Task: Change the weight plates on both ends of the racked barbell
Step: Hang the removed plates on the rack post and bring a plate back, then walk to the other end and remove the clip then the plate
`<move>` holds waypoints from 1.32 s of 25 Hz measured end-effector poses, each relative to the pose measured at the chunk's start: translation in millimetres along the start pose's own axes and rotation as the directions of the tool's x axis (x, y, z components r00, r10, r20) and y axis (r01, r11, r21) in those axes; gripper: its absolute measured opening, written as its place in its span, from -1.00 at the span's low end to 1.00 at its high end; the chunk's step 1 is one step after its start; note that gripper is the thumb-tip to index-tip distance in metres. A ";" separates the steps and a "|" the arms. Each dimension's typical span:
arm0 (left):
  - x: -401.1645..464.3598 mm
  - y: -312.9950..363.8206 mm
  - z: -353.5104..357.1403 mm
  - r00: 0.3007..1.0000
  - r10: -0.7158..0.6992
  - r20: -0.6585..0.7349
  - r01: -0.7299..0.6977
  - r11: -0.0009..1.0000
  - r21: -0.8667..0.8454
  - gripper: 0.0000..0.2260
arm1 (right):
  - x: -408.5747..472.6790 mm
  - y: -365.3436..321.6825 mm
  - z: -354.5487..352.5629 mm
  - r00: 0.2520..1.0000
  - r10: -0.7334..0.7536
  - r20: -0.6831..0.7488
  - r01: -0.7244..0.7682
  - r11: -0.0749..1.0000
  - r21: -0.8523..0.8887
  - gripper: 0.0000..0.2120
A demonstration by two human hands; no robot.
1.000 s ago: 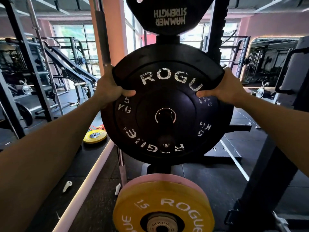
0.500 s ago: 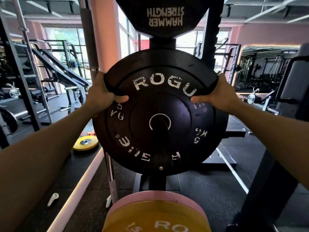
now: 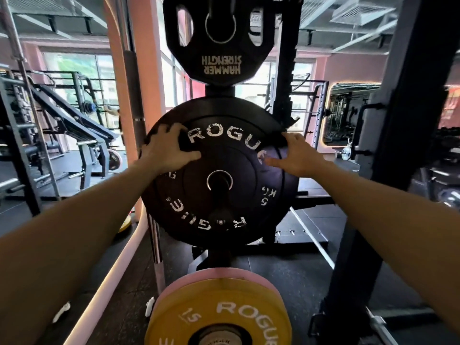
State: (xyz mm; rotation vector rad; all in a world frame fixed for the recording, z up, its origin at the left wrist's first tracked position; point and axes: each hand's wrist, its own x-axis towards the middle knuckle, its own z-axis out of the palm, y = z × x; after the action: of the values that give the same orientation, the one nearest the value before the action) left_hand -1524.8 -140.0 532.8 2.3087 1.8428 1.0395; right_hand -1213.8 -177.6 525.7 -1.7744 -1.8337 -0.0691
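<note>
Left hand (image 3: 167,150) – fingers spread and lightly bent, resting on the upper-left face of the black Rogue plate (image 3: 219,175). The plate sits on a storage peg (image 3: 220,181), below a Hammer Strength plate (image 3: 221,38) and above a yellow plate (image 3: 219,317). Right hand (image 3: 297,156) – fingers extended, flat against the plate's upper-right face.

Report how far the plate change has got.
Done: the black Rogue plate sits on a storage peg of the rack. In hand: the left hand and right hand rest open on its face. Left: the barbell is out of view, so its ends cannot be judged; the yellow plate waits below.
</note>
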 end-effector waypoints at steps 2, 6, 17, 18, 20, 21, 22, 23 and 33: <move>-12.5 22.3 7.0 0.990 0.102 0.095 -0.099 0.994 -0.043 -0.21 | -19.0 -0.5 -12.0 0.999 0.008 0.047 -0.006 0.999 -0.048 -0.10; -21.1 74.2 27.3 0.940 0.221 0.260 -0.204 0.975 -0.092 -0.34 | -57.7 24.6 -44.1 0.994 0.091 0.052 -0.086 0.993 -0.085 -0.26; -175.6 251.5 175.9 0.631 0.438 0.640 -0.306 0.899 -0.313 -0.45 | -293.3 196.8 -104.6 0.814 0.558 0.160 -0.537 0.829 -0.157 -0.28; -200.6 263.8 197.5 0.596 0.442 0.670 -0.302 0.897 -0.323 -0.46 | -323.9 215.8 -100.2 0.787 0.592 0.174 -0.569 0.806 -0.165 -0.28; -257.7 289.2 242.2 0.518 0.449 0.728 -0.285 0.893 -0.348 -0.42 | -389.5 251.8 -92.1 0.710 0.668 0.221 -0.645 0.744 -0.176 -0.29; -289.8 303.4 262.7 0.472 0.454 0.755 -0.277 0.890 -0.362 -0.42 | -425.4 271.5 -88.8 0.668 0.702 0.249 -0.680 0.711 -0.178 -0.29; -323.4 316.1 282.2 0.423 0.456 0.783 -0.271 0.888 -0.371 -0.45 | -463.6 290.7 -85.1 0.622 0.728 0.288 -0.712 0.679 -0.179 -0.29; -356.7 328.0 301.3 0.371 0.450 0.813 -0.267 0.890 -0.371 -0.48 | -502.3 307.8 -81.8 0.567 0.755 0.330 -0.749 0.639 -0.176 -0.29; -617.7 374.1 431.1 -0.118 0.116 0.986 -0.315 0.937 -0.148 -0.26 | -826.6 387.1 -12.2 0.040 0.803 0.595 -0.983 0.138 -0.120 -0.31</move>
State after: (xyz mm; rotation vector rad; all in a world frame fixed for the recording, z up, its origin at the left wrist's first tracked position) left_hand -1041.7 -627.8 46.9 2.1612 0.7522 -0.9371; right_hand -893.7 -882.3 41.7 -2.4953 -0.4158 1.3355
